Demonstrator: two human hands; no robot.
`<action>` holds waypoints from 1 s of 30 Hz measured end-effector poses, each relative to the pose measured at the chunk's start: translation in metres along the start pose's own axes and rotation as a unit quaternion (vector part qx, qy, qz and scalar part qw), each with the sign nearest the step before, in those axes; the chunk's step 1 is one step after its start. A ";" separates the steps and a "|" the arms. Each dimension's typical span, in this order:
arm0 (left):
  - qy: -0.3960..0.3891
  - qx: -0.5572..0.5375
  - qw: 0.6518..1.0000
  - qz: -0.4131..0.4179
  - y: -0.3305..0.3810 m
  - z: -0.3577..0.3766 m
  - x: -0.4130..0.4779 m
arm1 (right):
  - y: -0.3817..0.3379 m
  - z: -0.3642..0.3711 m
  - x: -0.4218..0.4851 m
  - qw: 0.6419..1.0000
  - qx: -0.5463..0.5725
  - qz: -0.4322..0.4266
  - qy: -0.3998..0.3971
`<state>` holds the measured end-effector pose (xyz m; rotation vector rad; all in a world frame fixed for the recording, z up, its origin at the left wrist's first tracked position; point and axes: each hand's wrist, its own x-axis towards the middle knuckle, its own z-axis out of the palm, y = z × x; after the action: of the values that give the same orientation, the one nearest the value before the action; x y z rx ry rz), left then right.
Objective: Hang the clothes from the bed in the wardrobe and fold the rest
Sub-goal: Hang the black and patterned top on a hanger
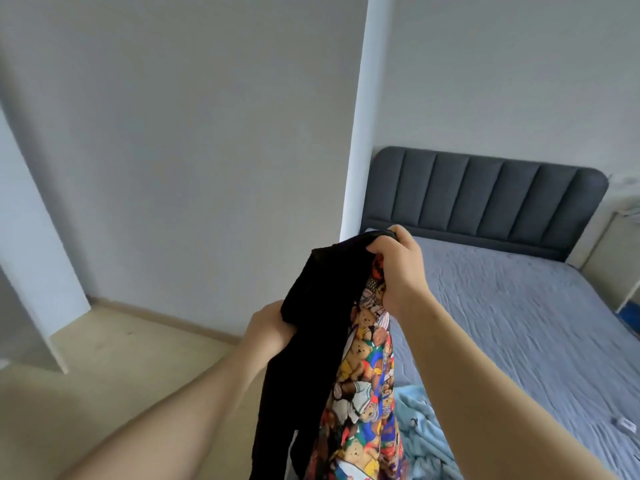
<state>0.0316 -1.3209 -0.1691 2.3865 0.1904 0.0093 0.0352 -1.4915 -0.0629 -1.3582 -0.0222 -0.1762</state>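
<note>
I hold up a black garment point(311, 327) in front of me, beside the bed point(519, 323). My right hand point(398, 268) grips its top edge together with a colourful teddy-bear print garment point(363, 375) that hangs down under it. My left hand point(270, 330) grips the black fabric lower down on its left side. Both pieces dangle past the bottom of the view. A light blue garment point(422, 427) lies crumpled on the near corner of the bed.
The bed has a grey-blue sheet and a dark padded headboard point(485, 199). A white door edge point(356, 133) stands upright just behind my hands. Light wooden floor point(104, 358) spreads to the left. A pale bedside unit point(620, 258) stands at the far right.
</note>
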 end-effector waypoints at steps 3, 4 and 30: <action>0.017 -0.084 0.989 -0.118 -0.019 -0.013 0.004 | -0.001 -0.005 0.007 1.000 -0.008 -0.006 0.014; 0.028 -0.135 0.980 -0.142 -0.021 -0.019 0.005 | 0.001 -0.007 0.007 1.000 -0.027 0.001 0.016; 0.216 -0.298 0.913 -0.177 -0.144 -0.253 -0.114 | 0.120 0.278 -0.092 0.846 -0.294 0.088 -0.436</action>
<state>-0.1158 -1.0615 -0.0761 1.6839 0.7197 0.3756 -0.0148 -1.1870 -0.1310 -1.9449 -0.6539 0.6597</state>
